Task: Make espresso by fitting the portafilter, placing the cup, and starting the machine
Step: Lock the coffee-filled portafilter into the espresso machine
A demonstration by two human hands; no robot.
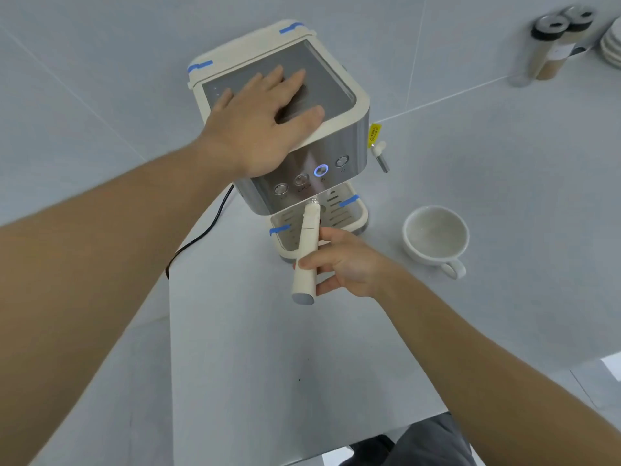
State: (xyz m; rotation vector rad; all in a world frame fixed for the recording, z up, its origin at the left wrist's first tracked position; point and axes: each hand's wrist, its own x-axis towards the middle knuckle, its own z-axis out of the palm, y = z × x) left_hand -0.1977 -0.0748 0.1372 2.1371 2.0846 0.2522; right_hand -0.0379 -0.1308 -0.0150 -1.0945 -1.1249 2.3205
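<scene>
The portafilter sits at the front of the espresso machine, its cream handle sticking out toward the person at about 6 o'clock from the control panel, while its metal head is tucked under the machine's overhang and mostly hidden, so whether it is fully locked cannot be told. It looks like a rigid thing, smooth plastic on the handle and probably heavy at the hidden metal end; the handle's mid-length is the sensible place to hold, since that gives leverage for the twist. The right hand has it just there, fingers wrapped around the handle from the 3 o'clock side, closed on it. The left hand lies flat and spread on the machine's top plate, palm down, gripping nothing, likely bracing the body so it does not slide as the handle turns. One of the four round buttons glows blue. Under the handle lies the drip tray, marked with blue tape. The white cup, ceramic by the look and so breakable, stands empty on the table at about 3 o'clock from the tray, well apart from it, its handle toward the person; that loop is the safe hold.
</scene>
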